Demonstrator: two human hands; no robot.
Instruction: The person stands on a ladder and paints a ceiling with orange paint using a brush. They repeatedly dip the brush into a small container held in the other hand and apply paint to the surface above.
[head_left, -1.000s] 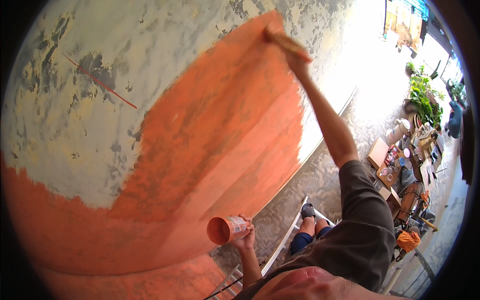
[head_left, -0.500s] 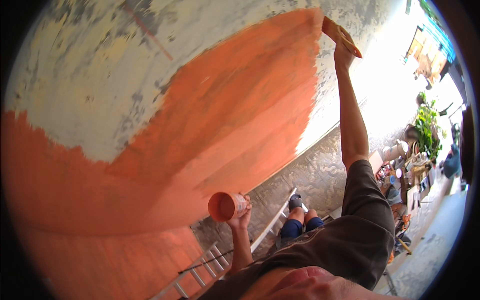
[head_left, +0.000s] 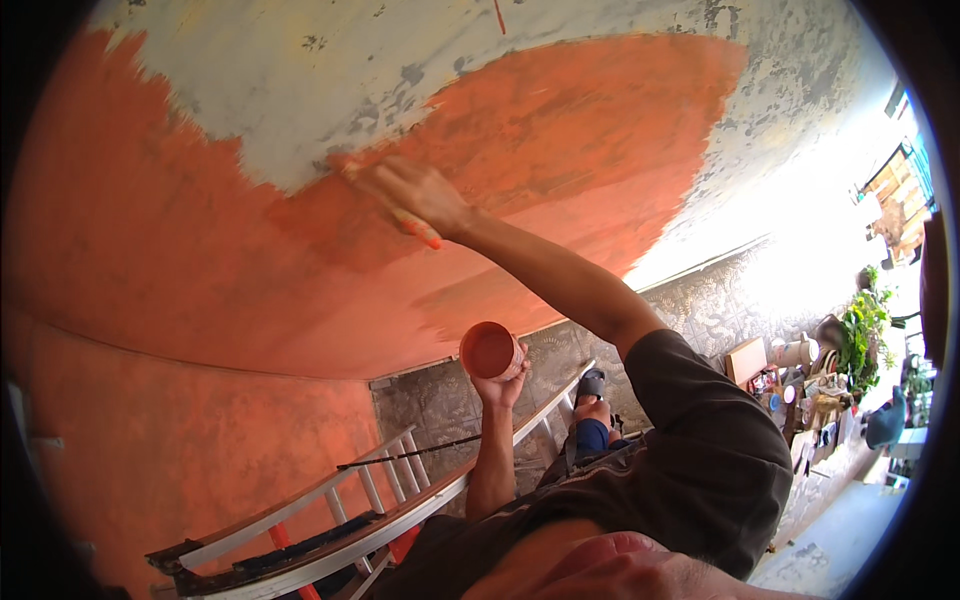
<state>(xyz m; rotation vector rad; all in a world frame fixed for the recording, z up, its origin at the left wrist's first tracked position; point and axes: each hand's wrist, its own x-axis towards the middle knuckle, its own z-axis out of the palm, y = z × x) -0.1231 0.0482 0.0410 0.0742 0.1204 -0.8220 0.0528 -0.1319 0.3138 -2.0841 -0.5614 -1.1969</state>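
My right hand, a little blurred, is closed round a paintbrush. The handle's orange-smeared end sticks out below the fingers. The bristle end lies against the wall where orange paint meets the pale, grey-mottled surface; the bristles themselves are hard to make out. Lower down, my left hand grips a paint cup from its right side and beneath. Its mouth faces me, and the inside is orange-brown. The cup is held apart from the wall.
A metal ladder with a dark pole across it stands at the lower left, close to my left arm. My sandalled foot shows beside its rail. Patterned floor tiles lie below. Buckets, clutter and a green plant are at right.
My right hand has swept the brush from the upper right edge of the orange area left and down to its left-middle edge. The view has shifted, showing more of the ladder.
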